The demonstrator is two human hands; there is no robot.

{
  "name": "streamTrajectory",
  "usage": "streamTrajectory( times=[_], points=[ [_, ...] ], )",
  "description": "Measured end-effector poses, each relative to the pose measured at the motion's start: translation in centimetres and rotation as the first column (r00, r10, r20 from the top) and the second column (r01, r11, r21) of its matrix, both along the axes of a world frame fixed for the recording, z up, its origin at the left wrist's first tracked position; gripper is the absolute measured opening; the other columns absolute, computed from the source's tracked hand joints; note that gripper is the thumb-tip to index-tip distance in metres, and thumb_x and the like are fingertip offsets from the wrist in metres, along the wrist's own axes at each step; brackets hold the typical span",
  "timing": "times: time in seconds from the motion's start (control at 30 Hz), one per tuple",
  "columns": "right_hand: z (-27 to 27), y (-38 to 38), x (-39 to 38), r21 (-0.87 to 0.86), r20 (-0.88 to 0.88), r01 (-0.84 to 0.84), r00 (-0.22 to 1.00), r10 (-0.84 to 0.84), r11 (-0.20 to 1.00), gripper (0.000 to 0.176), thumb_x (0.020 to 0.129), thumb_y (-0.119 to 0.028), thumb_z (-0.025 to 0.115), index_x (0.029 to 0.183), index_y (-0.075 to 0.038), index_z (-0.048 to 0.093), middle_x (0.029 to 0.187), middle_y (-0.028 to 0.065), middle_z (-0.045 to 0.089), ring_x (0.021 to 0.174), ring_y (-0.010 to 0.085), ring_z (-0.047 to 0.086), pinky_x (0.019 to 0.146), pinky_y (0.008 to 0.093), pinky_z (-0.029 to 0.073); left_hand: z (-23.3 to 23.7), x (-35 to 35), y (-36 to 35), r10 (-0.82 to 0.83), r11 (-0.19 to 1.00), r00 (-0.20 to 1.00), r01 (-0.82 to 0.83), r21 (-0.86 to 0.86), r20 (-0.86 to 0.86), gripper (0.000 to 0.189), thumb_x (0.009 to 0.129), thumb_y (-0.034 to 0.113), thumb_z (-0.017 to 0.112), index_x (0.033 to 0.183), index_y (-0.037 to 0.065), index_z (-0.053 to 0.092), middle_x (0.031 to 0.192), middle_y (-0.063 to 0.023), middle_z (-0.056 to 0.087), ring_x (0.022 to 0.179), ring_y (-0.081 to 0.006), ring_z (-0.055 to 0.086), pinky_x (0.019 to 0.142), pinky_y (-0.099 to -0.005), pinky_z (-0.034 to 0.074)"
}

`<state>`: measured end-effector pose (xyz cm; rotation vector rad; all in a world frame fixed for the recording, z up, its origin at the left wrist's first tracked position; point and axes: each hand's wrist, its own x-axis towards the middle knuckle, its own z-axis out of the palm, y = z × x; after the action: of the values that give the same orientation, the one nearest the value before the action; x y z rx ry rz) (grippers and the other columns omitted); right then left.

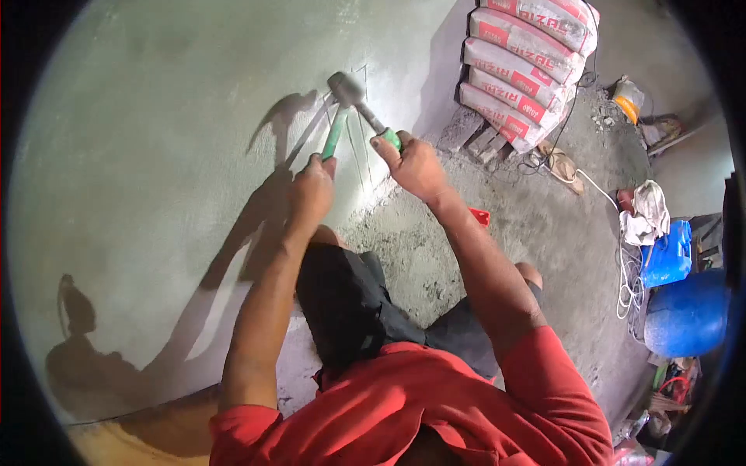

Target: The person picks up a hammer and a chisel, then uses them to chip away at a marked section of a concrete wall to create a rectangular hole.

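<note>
My left hand (312, 186) is closed round a green chisel (334, 133), whose far end points up at the grey plastered wall (171, 132). In my right hand (418, 169) is a hammer (371, 116) with a green grip and a dark, slightly blurred head. The hammer head is over the upper end of the chisel; whether they touch I cannot tell. Thin lines mark the wall around the two tools, partly hidden behind them. Dark shadows of my arms and the hammer fall on the wall to the left.
Stacked cement bags (521, 74) stand at the upper right. A red object (480, 217) lies on the rubble-strewn floor (575, 264). Farther right are a white cable (598, 188), a cloth (646, 213), a blue container (668, 255) and a blue drum (688, 314).
</note>
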<state>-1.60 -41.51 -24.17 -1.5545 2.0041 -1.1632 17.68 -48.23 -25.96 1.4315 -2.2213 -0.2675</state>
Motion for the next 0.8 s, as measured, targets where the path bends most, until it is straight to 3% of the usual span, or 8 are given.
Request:
streamTrajectory(
  times=[0.07, 0.1, 0.13, 0.23, 0.33, 0.57, 0.63, 0.8],
  points=[
    [-0.5, 1.2, 0.6, -0.083, 0.065, 0.006, 0.998, 0.000, 0.997, 0.058, 0.094, -0.052, 0.058, 0.091, 0.006, 0.062, 0.075, 0.0280, 0.065, 0.076, 0.0455, 0.066, 0.070, 0.0473, 0.051, -7.7, -1.1, -2.5, 0.005, 0.997, 0.974, 0.014, 0.082, -0.228, 0.030, 0.102, 0.032, 0.049, 0.110, 0.004, 0.054, 0.086, -0.0232, 0.068, 0.077, -0.0427, 0.068, 0.067, -0.0518, 0.054],
    [-1.3, 1.9, 0.9, -0.099, 0.154, 0.038, 0.988, -0.022, 0.994, 0.057, 0.095, -0.051, 0.057, 0.090, 0.005, 0.062, 0.070, 0.0239, 0.064, 0.071, 0.0400, 0.066, 0.067, 0.0459, 0.050, -6.3, -2.1, -0.4, 0.101, 0.992, 0.995, -0.100, 0.075, -0.006, 0.031, 0.103, 0.031, 0.045, 0.113, 0.004, 0.056, 0.102, -0.0247, 0.066, 0.093, -0.0445, 0.065, 0.080, -0.0528, 0.050],
    [-1.9, 2.6, 1.0, -0.115, 0.244, 0.075, 0.969, -0.045, 0.991, 0.056, 0.096, -0.051, 0.057, 0.090, 0.005, 0.062, 0.065, 0.0198, 0.063, 0.066, 0.0345, 0.065, 0.065, 0.0446, 0.050, -7.4, -2.5, 0.1, 0.047, 0.990, 0.995, -0.058, -0.130, -0.083, 0.028, 0.102, 0.032, 0.049, 0.110, 0.005, 0.052, 0.084, -0.0189, 0.067, 0.075, -0.0411, 0.068, 0.068, -0.0512, 0.055],
    [-3.7, 4.8, 0.2, -0.039, 0.326, 0.124, 0.940, -0.105, 0.992, 0.055, 0.096, -0.051, 0.056, 0.086, 0.003, 0.061, 0.061, 0.0098, 0.058, 0.058, 0.0209, 0.058, 0.058, 0.0385, 0.048, -7.4, -2.9, 0.8, 0.040, 0.997, 0.987, -0.050, -0.059, -0.158, 0.029, 0.101, 0.032, 0.050, 0.105, 0.003, 0.052, 0.085, -0.0220, 0.066, 0.077, -0.0441, 0.067, 0.066, -0.0518, 0.053],
    [-4.9, 6.2, -1.2, 0.025, 0.475, 0.077, 0.877, -0.080, 0.997, 0.048, 0.099, -0.051, 0.054, 0.086, -0.004, 0.055, 0.061, -0.0009, 0.050, 0.049, 0.0086, 0.046, 0.045, 0.0283, 0.037, -5.0, -2.6, -0.7, 0.019, 0.946, 0.784, 0.187, 0.266, -0.620, 0.035, 0.101, 0.031, 0.051, 0.098, -0.004, 0.057, 0.087, -0.0320, 0.062, 0.086, -0.0512, 0.062, 0.072, -0.0526, 0.046],
    [-0.9, 7.7, -2.1, -0.024, 0.527, 0.089, 0.847, -0.063, 0.996, 0.046, 0.100, -0.049, 0.052, 0.089, -0.005, 0.055, 0.060, -0.0014, 0.048, 0.048, 0.0083, 0.044, 0.044, 0.0272, 0.036, 1.1, 0.9, -0.2, -0.112, 0.970, 0.951, 0.167, 0.175, -0.288, 0.035, 0.100, 0.029, 0.053, 0.108, -0.005, 0.061, 0.091, -0.0280, 0.066, 0.085, -0.0463, 0.065, 0.074, -0.0503, 0.050],
    [0.7, 8.0, -1.7, -0.087, 0.516, 0.056, 0.857, -0.003, 0.995, 0.044, 0.100, -0.047, 0.054, 0.090, -0.004, 0.057, 0.059, -0.0030, 0.048, 0.049, 0.0068, 0.044, 0.045, 0.0258, 0.035, 1.3, 0.8, 1.4, -0.229, 0.973, 0.974, 0.228, -0.029, 0.002, 0.034, 0.099, 0.028, 0.055, 0.110, -0.004, 0.061, 0.090, -0.0250, 0.068, 0.083, -0.0433, 0.067, 0.073, -0.0497, 0.052],
    [1.6, 7.6, -1.3, -0.159, 0.571, 0.030, 0.818, 0.067, 0.987, 0.041, 0.102, -0.044, 0.053, 0.089, -0.005, 0.056, 0.059, -0.0016, 0.048, 0.049, 0.0062, 0.044, 0.045, 0.0248, 0.034, 1.9, 2.5, 2.2, -0.136, 0.989, 0.991, 0.137, -0.046, 0.013, 0.032, 0.099, 0.027, 0.056, 0.113, -0.002, 0.060, 0.085, -0.0239, 0.069, 0.083, -0.0419, 0.068, 0.073, -0.0492, 0.053]
  ],
)
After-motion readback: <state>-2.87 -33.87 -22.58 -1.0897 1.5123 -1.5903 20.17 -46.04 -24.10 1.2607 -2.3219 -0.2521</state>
